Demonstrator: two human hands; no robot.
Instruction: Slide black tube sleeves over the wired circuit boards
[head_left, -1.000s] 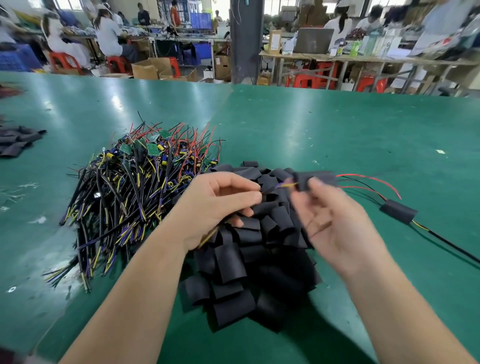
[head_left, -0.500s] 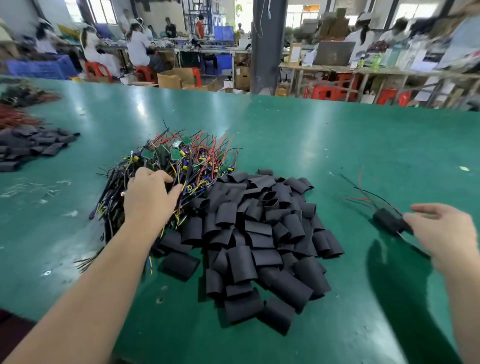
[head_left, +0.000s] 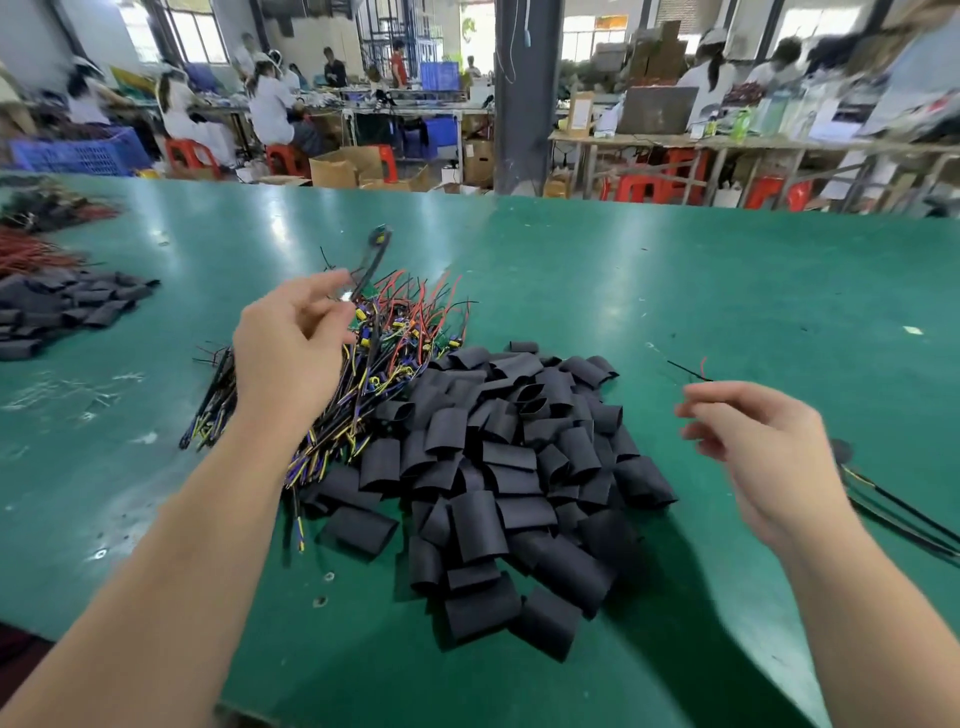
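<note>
A heap of short black tube sleeves (head_left: 498, 467) lies in the middle of the green table (head_left: 675, 291). To its left sits a tangle of wired circuit boards (head_left: 384, 343) with red, yellow and black wires. My left hand (head_left: 291, 348) is raised over that tangle and pinches one wired board (head_left: 371, 262) by its wires, the blurred board end sticking up. My right hand (head_left: 769, 447) hovers to the right of the sleeves, fingers loosely curled, holding nothing. Finished sleeved boards (head_left: 893, 499) lie behind it, mostly hidden.
A second pile of black sleeves (head_left: 57, 306) and bundles of red wires (head_left: 31, 249) lie at the table's far left. Scraps dot the green surface. Beyond the far edge are other workers, a dark pillar (head_left: 527, 93), boxes, red stools and benches.
My right hand has let go of the sleeved board on the right and lifted away. My left hand has pulled one wired board up out of the tangle.
</note>
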